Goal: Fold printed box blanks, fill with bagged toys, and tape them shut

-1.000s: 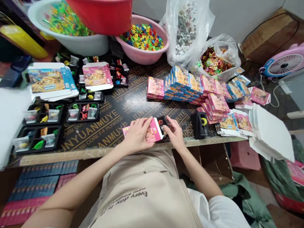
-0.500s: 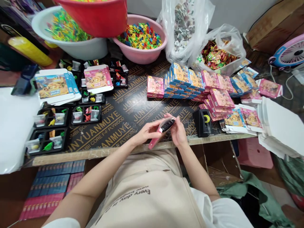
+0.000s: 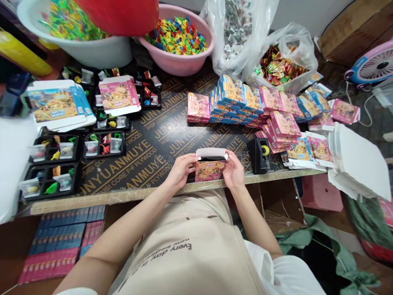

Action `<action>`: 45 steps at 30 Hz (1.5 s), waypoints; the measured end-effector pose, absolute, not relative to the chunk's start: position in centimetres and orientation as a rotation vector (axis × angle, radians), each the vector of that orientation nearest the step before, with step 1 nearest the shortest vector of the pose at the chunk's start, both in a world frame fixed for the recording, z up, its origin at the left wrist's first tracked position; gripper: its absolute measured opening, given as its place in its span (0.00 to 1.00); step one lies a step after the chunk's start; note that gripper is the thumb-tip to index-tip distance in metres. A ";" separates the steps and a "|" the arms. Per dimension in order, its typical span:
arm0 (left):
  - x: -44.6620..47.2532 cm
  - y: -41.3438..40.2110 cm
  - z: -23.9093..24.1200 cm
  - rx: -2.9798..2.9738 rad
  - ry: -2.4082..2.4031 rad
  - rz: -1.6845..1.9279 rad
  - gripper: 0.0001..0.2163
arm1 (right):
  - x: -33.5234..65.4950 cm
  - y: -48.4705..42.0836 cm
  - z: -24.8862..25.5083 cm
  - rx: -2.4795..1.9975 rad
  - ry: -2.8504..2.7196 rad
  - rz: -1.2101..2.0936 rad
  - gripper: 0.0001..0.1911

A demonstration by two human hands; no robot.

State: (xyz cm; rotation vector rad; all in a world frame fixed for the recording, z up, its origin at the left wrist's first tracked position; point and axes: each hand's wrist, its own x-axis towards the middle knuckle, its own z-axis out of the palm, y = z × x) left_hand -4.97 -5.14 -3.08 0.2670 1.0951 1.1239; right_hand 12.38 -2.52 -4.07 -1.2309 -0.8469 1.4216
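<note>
Beyond the held box (image 3: 209,171), black plywood (image 3: 181,137)

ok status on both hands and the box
Left hand, right hand on opposite sides of pink printed cardboard box. Top flap raised. Black plastic tape dispenser stands rightward, clear of hands.

box (image 3: 209,171) is showing smooth card | desk (image 3: 172,130) is gleaming, glossy plywood | trays (image 3: 105,155) are showing shiny plastic | apron (image 3: 196,266) is looking matt, cloth

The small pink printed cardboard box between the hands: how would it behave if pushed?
The small pink box would probably slide rather than roll, given its flat sides. Its raised white cardboard flap likely bends easily, as it looks thin.
</note>
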 end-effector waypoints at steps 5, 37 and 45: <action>-4.6 -4.8 -2.5 0.507 1.154 1.257 0.09 | 12.1 -2.7 -4.3 -1.264 -0.860 1.414 0.08; -6.5 -6.3 -1.1 2.572 1.147 1.123 0.07 | 22.3 -4.6 -3.3 -1.293 -1.665 0.353 0.14; -5.4 -4.5 -1.4 2.625 1.061 1.075 0.15 | 33.8 -4.0 -4.9 -1.792 -1.494 0.503 0.13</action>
